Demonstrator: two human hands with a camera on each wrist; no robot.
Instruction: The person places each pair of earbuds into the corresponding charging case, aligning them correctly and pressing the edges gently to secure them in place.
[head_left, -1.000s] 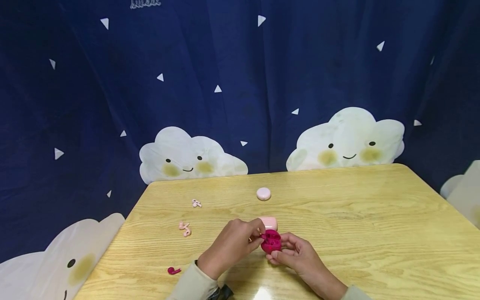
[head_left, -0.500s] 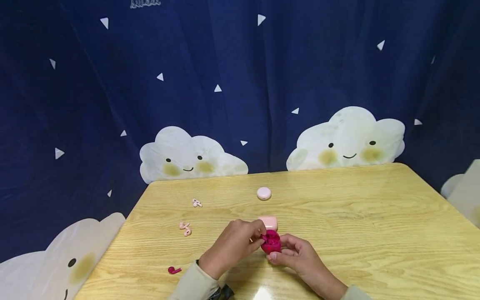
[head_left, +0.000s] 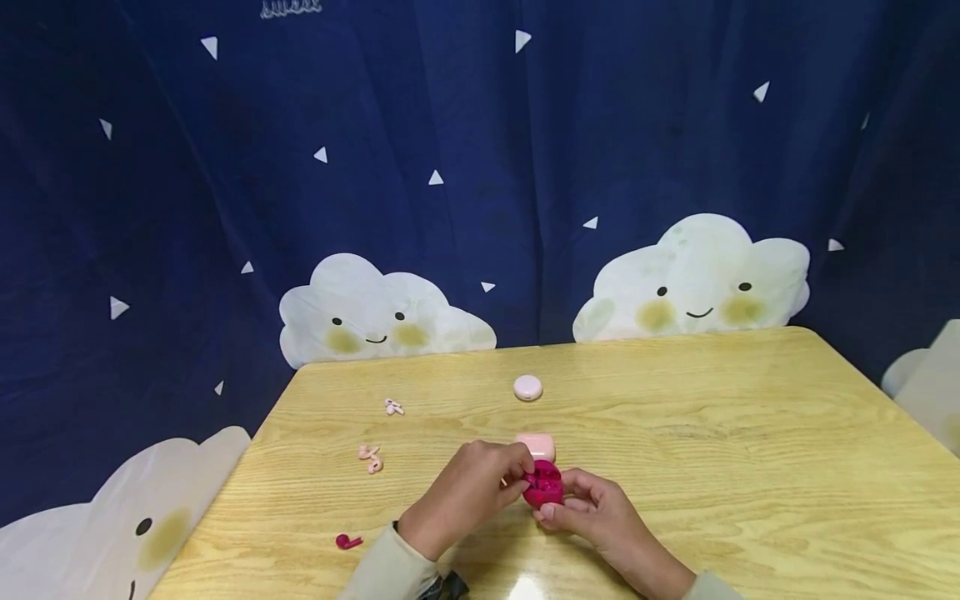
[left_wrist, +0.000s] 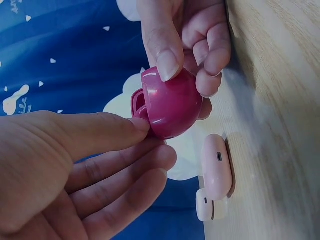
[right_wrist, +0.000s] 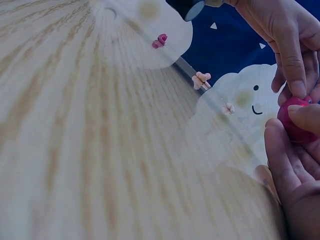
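Head view, from the hands outward. Right hand: grasping, thumb and fingers around a magenta case, open, held above the worktop. Left hand: thumb and fingertips pinching a magenta earbud, mostly hidden, at the case's opening. Just beyond the hands: one pink case, closed, partly covered by the left fingers. Farther out, same direction: one round pale-pink case, closed. Left of the left hand, nearer the person: one loose magenta earbud. Left and beyond it: two pink earbuds; farther, a pale-pink earbud pair. Behind all: blue curtain with smiling clouds and white triangles.
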